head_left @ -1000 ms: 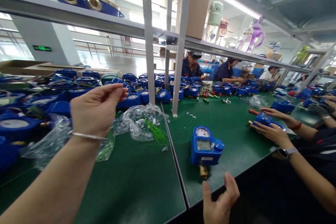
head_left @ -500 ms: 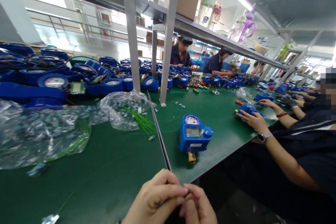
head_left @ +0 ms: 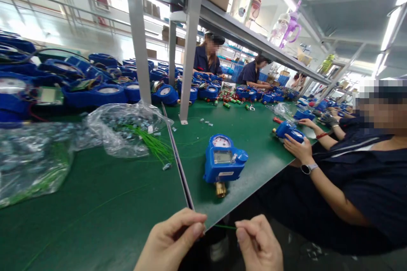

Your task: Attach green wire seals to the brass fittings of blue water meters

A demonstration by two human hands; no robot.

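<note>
While my left hand [head_left: 173, 241] and right hand [head_left: 259, 243] pinch the ends of a thin green wire [head_left: 224, 227], it stretches between them just off the counter [head_left: 127, 207] edge, below the blue meter [head_left: 223, 161].

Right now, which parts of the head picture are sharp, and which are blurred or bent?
Head view: the blue meter is sharp; the plastic bag at left is smeared; shelf posts lean from wide-angle distortion; windows behind glare white; both hands pinch a thin green wire.

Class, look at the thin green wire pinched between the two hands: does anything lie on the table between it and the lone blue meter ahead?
Nothing visible: only bare green mat separates the green wire from the blue meter.
</note>
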